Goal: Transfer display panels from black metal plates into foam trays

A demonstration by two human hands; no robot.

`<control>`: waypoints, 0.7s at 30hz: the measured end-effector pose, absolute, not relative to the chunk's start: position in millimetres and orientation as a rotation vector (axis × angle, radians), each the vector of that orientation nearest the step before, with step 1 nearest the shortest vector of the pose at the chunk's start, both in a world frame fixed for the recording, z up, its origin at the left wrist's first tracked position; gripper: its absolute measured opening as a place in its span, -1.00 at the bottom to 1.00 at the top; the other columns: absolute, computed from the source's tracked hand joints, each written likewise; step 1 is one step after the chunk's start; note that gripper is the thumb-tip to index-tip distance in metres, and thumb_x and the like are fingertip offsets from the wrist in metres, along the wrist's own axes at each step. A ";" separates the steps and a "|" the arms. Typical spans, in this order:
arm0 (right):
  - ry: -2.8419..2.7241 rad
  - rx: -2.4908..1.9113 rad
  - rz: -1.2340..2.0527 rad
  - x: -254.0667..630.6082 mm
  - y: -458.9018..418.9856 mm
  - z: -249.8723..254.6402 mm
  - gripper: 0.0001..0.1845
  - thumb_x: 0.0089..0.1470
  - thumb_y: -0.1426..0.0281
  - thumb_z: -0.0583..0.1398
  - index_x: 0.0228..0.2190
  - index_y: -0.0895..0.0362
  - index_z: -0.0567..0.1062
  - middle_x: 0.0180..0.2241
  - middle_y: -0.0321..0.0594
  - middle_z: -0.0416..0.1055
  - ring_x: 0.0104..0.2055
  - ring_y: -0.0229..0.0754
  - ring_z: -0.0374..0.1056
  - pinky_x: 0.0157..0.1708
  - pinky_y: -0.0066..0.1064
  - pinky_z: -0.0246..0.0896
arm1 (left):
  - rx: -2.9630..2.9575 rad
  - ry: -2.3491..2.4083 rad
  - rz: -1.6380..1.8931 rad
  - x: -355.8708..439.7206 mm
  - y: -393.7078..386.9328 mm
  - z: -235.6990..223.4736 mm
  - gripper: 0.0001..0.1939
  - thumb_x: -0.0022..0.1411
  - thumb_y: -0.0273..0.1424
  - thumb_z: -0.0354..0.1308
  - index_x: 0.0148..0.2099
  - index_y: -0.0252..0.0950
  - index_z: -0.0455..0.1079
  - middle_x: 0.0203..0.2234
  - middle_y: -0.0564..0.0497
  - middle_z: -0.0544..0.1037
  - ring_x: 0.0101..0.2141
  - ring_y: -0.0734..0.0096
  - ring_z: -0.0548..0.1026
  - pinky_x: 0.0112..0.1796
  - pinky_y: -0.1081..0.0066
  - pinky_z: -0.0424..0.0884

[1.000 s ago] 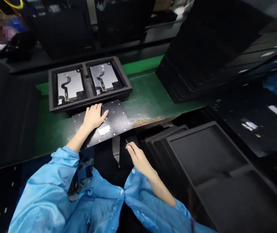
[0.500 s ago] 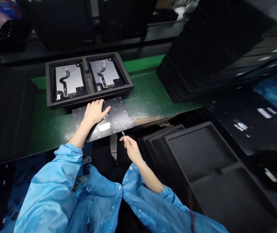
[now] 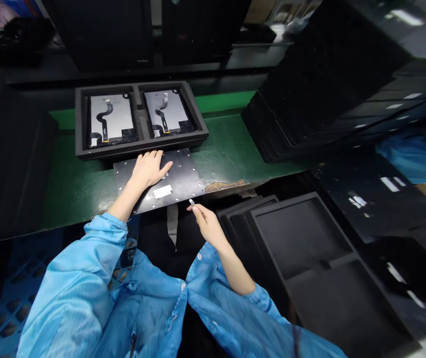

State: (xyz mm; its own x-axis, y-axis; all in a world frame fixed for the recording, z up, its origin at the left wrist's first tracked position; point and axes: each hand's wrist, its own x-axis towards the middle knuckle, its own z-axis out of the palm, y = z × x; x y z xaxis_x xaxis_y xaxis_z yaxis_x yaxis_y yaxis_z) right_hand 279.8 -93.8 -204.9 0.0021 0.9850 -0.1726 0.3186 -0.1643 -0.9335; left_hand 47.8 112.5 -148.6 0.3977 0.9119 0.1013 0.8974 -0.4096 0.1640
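My left hand (image 3: 149,170) lies flat with its fingers spread on a thin black plate (image 3: 181,174). White dots run along the plate's edges, and a white label (image 3: 162,191) is stuck near its front side. Just off the plate's front right corner, my right hand (image 3: 208,224) pinches a small pale strip (image 3: 191,202) between thumb and forefinger. What the strip is made of cannot be made out. Behind the plate, a black foam tray (image 3: 138,147) holds two display panels (image 3: 118,117) in separate compartments, each with a dark flex cable on its back.
The green bench (image 3: 228,149) has a chipped front edge. A tall stack of black trays (image 3: 291,109) rises at the right, with dark stacks at the left too. Below the bench on the right lean several black foam trays (image 3: 306,238). A blue crate (image 3: 7,308) is at lower left.
The view has shifted slightly. My left hand stays flat on the plate, and the pale strip in my right hand appears slightly turned.
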 end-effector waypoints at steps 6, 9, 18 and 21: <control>-1.276 -1.450 1.221 266.2 -90.9 -223.6 -0.37 0.45 -0.16 0.05 -0.06 0.11 0.60 -0.54 -0.44 0.01 -0.51 -0.25 -0.01 -0.46 -0.39 -0.05 | 2.554 1.650 0.275 46.2 110.7 -148.7 -0.26 0.56 0.08 -0.16 0.39 -0.42 0.33 0.21 -0.37 0.56 0.16 -0.21 0.50 0.17 -0.05 0.33; -1.224 -1.412 1.212 257.2 -86.4 -234.0 -0.33 0.43 -0.20 0.05 -0.05 0.12 0.58 -0.54 -0.45 0.00 -0.51 -0.26 -0.03 -0.47 -0.40 -0.05 | 2.542 1.648 0.255 45.2 109.8 -147.5 -0.25 0.56 0.09 -0.16 0.42 -0.41 0.31 0.24 -0.38 0.54 0.19 -0.21 0.49 0.19 -0.04 0.32; -1.899 -1.548 1.104 308.7 -57.7 -164.5 -0.49 0.52 0.01 0.07 -0.02 0.05 0.69 -0.24 -0.15 0.62 -0.18 -0.04 0.51 -0.14 -0.30 0.32 | 2.500 1.555 0.355 45.0 96.8 -141.4 -0.19 0.52 0.13 -0.06 0.52 -0.35 0.20 0.38 -0.33 0.43 0.35 -0.19 0.37 0.36 -0.12 0.22; -2.173 -1.913 0.797 301.6 -55.7 -131.7 -0.58 0.55 0.12 0.05 0.00 -0.02 0.68 -0.22 -0.07 0.67 -0.16 0.06 0.59 -0.13 -0.24 0.34 | 2.638 1.303 0.258 33.8 60.4 -135.0 0.01 0.38 0.23 0.14 0.62 -0.22 0.03 0.59 -0.26 0.06 0.55 -0.33 -0.01 0.47 -0.39 -0.11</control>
State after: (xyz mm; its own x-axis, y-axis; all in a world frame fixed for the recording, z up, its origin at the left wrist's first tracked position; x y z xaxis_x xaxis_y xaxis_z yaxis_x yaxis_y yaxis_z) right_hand 301.6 -55.7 -131.7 -0.1825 0.9545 -0.2360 0.8808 0.0520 -0.4707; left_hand 33.8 60.4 -135.0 0.5990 0.7975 0.0726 0.7649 -0.5966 0.2431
